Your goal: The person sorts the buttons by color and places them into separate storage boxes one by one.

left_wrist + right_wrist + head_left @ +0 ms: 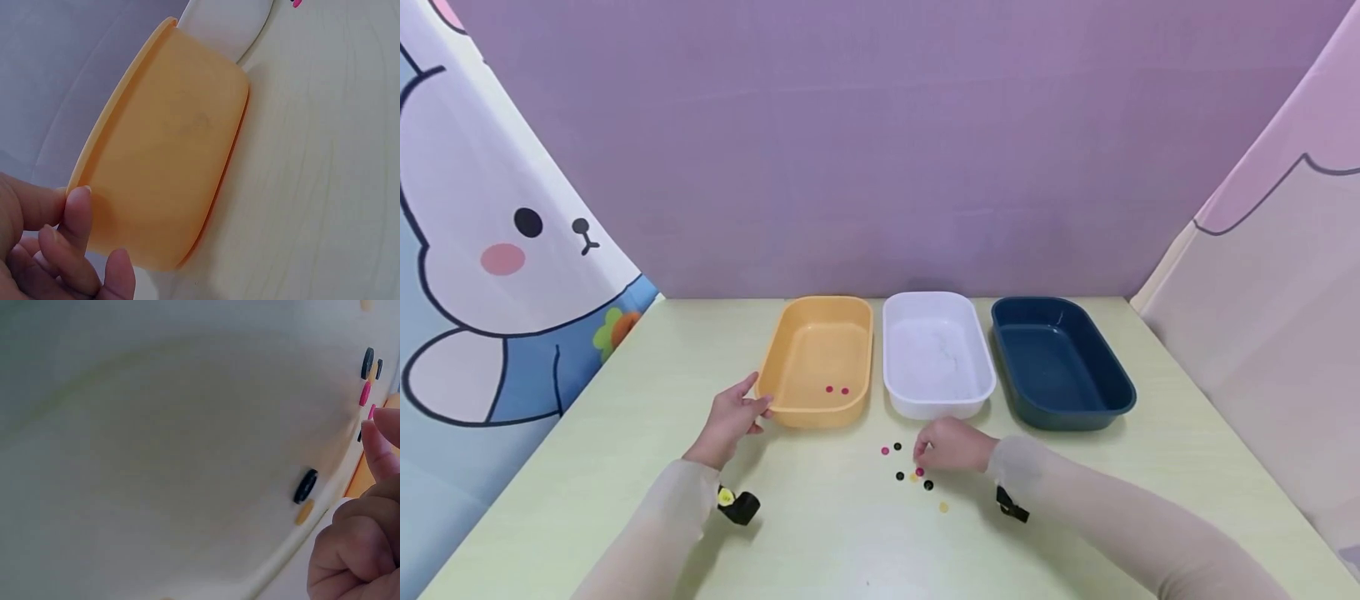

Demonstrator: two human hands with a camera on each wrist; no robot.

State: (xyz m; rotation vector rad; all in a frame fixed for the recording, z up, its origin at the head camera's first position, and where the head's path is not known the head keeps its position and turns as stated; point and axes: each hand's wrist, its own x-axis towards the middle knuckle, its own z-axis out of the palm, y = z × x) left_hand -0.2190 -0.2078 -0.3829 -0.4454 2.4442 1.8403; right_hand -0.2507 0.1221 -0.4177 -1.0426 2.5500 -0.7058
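My left hand [727, 423] is at the near left corner of the orange tray [815, 414]. In the left wrist view its thumb and index finger pinch the tray's rim, and the other fingers are bent beside the wall. Two pink button-like discs [829, 389] lie inside that tray. My right hand [955, 446] is low over the table in front of the white tray [936, 406], fingers curled and thumb and index tips together. Nothing shows between those tips in the right wrist view. Beside them lie a pink disc [920, 472], a black disc [928, 485] and a yellow disc [943, 507].
Right of the white tray stands a dark blue tray [1075, 421]. Another black disc [306, 485] and yellow disc [304, 512] lie near the white tray, hidden by my hand in the head view. A purple cloth [910, 167] hangs behind the table [820, 525].
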